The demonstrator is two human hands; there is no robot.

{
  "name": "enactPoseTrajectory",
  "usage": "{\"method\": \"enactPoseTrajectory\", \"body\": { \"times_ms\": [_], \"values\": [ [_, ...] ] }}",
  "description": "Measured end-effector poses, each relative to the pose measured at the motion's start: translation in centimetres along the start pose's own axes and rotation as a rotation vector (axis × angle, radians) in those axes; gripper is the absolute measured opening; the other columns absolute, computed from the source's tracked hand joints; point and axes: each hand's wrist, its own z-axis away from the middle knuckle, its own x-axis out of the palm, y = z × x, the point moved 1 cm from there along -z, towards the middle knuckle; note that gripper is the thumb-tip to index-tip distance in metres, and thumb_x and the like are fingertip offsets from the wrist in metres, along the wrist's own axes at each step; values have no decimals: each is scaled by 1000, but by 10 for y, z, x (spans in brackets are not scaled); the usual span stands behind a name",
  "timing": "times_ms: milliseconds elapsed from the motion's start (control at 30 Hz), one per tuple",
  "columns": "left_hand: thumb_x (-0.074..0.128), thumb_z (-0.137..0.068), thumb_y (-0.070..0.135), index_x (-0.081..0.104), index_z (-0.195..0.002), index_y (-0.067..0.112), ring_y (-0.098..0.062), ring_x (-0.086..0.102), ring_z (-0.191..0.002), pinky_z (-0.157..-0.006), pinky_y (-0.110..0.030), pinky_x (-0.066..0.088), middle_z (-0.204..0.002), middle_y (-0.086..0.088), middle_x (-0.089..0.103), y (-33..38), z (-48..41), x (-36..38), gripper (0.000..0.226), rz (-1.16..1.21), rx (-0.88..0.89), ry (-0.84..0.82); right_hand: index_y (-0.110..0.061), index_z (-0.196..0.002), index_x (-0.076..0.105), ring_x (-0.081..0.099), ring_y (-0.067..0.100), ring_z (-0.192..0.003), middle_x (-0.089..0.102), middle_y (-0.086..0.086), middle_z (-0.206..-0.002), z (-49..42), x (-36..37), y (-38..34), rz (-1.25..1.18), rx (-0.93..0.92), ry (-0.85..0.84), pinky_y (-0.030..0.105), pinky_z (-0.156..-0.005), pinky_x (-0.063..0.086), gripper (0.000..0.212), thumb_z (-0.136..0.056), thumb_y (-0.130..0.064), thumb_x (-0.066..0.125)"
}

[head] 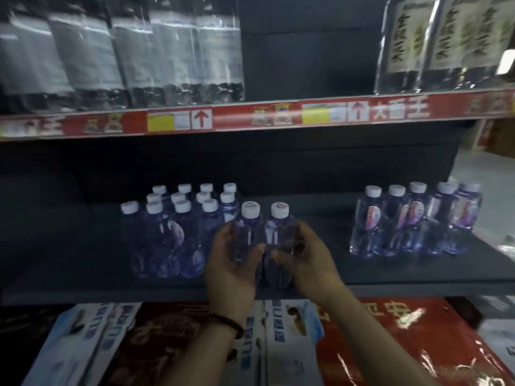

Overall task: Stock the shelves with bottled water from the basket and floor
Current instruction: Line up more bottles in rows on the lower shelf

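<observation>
My left hand (232, 270) grips a small clear water bottle (249, 232) with a white cap, held upright. My right hand (306, 263) grips a second such bottle (279, 232) right beside it; the two bottles touch. Both sit at the front of the dark middle shelf (362, 274), their bases hidden by my fingers. Just left of them stands a cluster of several matching bottles (178, 232). A row of several more bottles (412, 224) stands at the shelf's right end.
The upper shelf, edged by a red price strip (250, 118), carries large clear bottles (125, 57) at left and labelled bottles (446, 37) at right. Below the middle shelf lie red and white-blue packaged goods (390, 344). A gap separates the two bottle groups.
</observation>
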Motion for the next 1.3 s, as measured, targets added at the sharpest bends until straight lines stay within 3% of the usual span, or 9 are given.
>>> {"method": "enactPoseTrajectory", "body": {
  "times_ms": [67, 200, 433, 533, 733, 967, 1067, 1200, 1300],
  "values": [
    [81, -93, 27, 58, -129, 49, 7, 64, -113, -91, -17, 54, -124, 23, 68, -5, -4, -4, 49, -84, 13, 54, -32, -131, 61, 65, -8, -106, 73, -16, -118, -12, 17, 9, 28, -5, 15, 5, -82, 50, 46, -94, -10, 78],
    [84, -87, 40, 58, -140, 41, -6, 60, -118, -99, -29, 52, -127, 20, 53, -22, -19, -16, 58, -266, -55, 181, -29, -132, 63, 67, -9, -102, 73, -18, -113, -29, 43, 19, 30, -25, 32, 6, -80, 50, 44, -94, -12, 79],
    [83, -87, 42, 51, -144, 40, -11, 60, -123, -103, -36, 57, -138, 14, 49, -32, -23, -26, 66, -346, -10, 185, -50, -145, 54, 69, 6, -111, 72, -10, -120, -51, 65, 34, 191, -89, 37, 36, -98, 59, 64, -91, -30, 82],
    [86, -87, 33, 47, -146, 43, -11, 61, -123, -101, -36, 60, -140, 17, 45, -34, -22, -23, 72, -363, -13, 172, -54, -147, 50, 68, 4, -108, 70, -11, -119, -50, 66, 38, 220, -76, 33, 28, -94, 57, 75, -86, -32, 87],
    [96, -75, 28, 52, -117, 42, 5, 59, -100, -90, -32, 59, -118, 18, 54, -43, -22, -20, 63, -353, -80, 188, -38, -118, 64, 66, -11, -94, 71, -22, -103, -36, 68, 38, 181, -32, 162, 11, -84, 56, 45, -87, -12, 84],
    [98, -71, 28, 54, -101, 29, 7, 54, -98, -88, -23, 50, -109, 8, 55, -57, -34, -7, 52, -323, -115, 234, -56, -139, 55, 65, 1, -124, 69, -22, -130, -28, 71, 38, 50, -82, 45, 25, -105, 54, 80, -93, 9, 63],
    [97, -72, 29, 54, -101, 30, 9, 52, -97, -90, -24, 48, -109, 6, 56, -61, -36, -3, 52, -324, -132, 276, -54, -150, 48, 58, 3, -134, 63, -19, -142, -28, 69, 44, 32, -65, -26, 35, -113, 51, 83, -96, 7, 61],
    [97, -73, 26, 54, -109, 27, 3, 54, -96, -94, -27, 50, -114, 4, 55, -63, -36, 1, 56, -309, -143, 320, -65, -140, 46, 55, -5, -134, 58, -21, -143, -28, 67, 46, -1, -30, -68, 30, -116, 47, 83, -97, 4, 64],
    [97, -72, 20, 52, -114, 26, -8, 53, -101, -95, -27, 48, -116, 2, 54, -60, -37, 3, 62, -296, -168, 330, -56, -147, 47, 54, -2, -136, 58, -20, -146, -30, 64, 46, 34, -38, -116, 32, -118, 45, 76, -97, -3, 66]
  ]
}}
